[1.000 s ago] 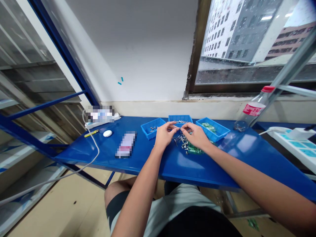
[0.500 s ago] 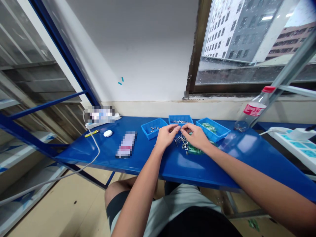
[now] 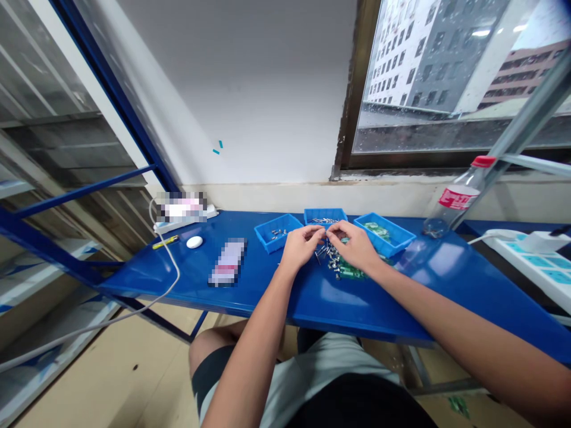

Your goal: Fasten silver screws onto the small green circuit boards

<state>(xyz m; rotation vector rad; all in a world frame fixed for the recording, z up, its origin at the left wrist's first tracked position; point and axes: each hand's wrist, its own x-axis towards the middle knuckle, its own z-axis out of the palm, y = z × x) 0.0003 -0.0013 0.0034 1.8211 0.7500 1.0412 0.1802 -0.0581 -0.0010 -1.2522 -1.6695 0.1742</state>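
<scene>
My left hand [image 3: 302, 242] and my right hand [image 3: 352, 242] meet fingertip to fingertip above the blue table [image 3: 267, 291]. Both are closed in a pinch, and whatever lies between the fingertips is too small or hidden to name. Just below them is a loose pile of metal screws [image 3: 332, 261], partly covered by my right hand. Green pieces [image 3: 350, 271] lie against the pile under my right wrist. Behind my hands stand three blue trays: the left tray [image 3: 269, 242] with a few small metal parts, the middle tray [image 3: 325, 213] with long screws, the right tray [image 3: 404, 242] with green pieces.
A blurred-out phone-shaped object [image 3: 228, 261] lies left of my hands. Farther left are a white round object [image 3: 194, 242], a yellow cutter [image 3: 165, 242] and a white cable [image 3: 178, 267]. A plastic bottle [image 3: 459, 199] and a white power strip [image 3: 539, 255] stand at the right.
My hands stay pinched together in the same place, with only a slight shift of the fingers. The view has moved very slightly; nothing else visibly differs.
</scene>
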